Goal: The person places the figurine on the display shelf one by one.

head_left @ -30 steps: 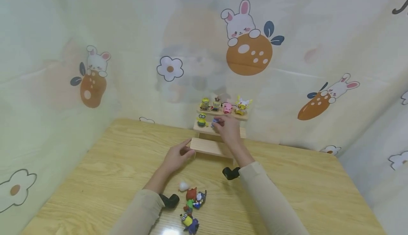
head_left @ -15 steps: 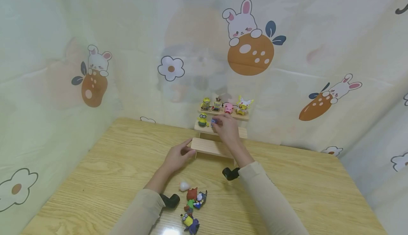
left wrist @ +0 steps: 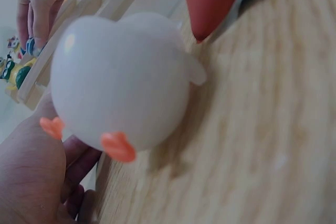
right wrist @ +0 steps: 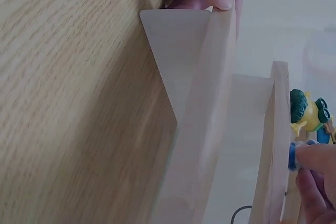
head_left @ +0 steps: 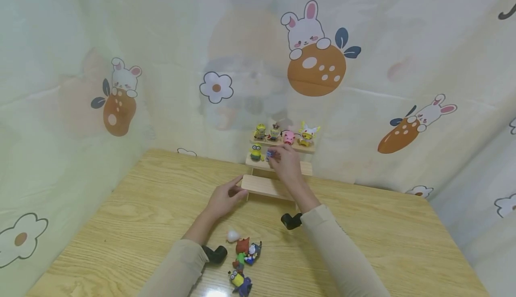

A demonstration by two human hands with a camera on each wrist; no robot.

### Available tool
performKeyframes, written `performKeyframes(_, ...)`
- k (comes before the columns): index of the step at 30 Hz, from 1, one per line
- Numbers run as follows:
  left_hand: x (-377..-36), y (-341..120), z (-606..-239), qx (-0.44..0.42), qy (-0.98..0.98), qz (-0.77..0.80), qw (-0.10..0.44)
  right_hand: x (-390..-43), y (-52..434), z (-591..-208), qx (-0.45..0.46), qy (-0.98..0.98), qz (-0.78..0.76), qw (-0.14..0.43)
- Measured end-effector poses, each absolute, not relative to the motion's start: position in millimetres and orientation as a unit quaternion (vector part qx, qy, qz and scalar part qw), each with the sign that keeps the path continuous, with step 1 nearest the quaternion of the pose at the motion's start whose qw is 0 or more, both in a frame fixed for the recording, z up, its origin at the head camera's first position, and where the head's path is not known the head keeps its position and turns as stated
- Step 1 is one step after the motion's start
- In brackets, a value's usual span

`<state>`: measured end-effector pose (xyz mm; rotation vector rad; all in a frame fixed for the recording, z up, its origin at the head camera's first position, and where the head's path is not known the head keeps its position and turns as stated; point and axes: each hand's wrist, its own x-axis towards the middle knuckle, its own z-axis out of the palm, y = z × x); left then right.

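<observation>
A three-step wooden display shelf [head_left: 266, 186] stands at the back of the table. My right hand [head_left: 289, 167] pinches a small blue figurine [head_left: 269, 154] on its middle step, mostly covered by the fingers. Just left of it stands a green-and-yellow minion figurine [head_left: 255, 152], also visible in the right wrist view. My left hand [head_left: 224, 200] holds the left end of the lowest step, with its thumb on the step's edge in the right wrist view. Along the top step stand a pink pig figurine [head_left: 288, 137], a white-and-yellow figurine [head_left: 307, 135] and two minion figurines [head_left: 260, 131].
Between my forearms, several figurines lie on the wooden table [head_left: 383, 230]: a round white one with orange feet [left wrist: 121, 82], a red one [head_left: 242, 245], a blue-and-white one [head_left: 253, 253] and a minion in purple [head_left: 240, 282]. A printed curtain [head_left: 250, 41] hangs behind the shelf.
My right fingers have shifted slightly around the blue figurine, and a little more of it shows. The left hand stays at the shelf's end.
</observation>
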<state>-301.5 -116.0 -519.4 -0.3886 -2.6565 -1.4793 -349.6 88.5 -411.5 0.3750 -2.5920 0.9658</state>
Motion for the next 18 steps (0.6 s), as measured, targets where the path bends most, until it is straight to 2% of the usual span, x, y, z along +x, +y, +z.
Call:
performKeyframes(6, -301, -113, -520, -0.130, -0.865, -0.483, 0.038, -347, 98, -407, 0.132, -0.922, 0.325, 0.162)
performKeyframes(14, -298, -114, -517, -0.131, -0.865, -0.482, 0.037, -325, 116, -404, 0.122, -0.893, 0.403, 0.158)
performKeyframes(18, -298, -116, -516, -0.128, -0.864, -0.485, 0.036, -306, 119, -411, 0.142, -0.907, 0.378, 0.121)
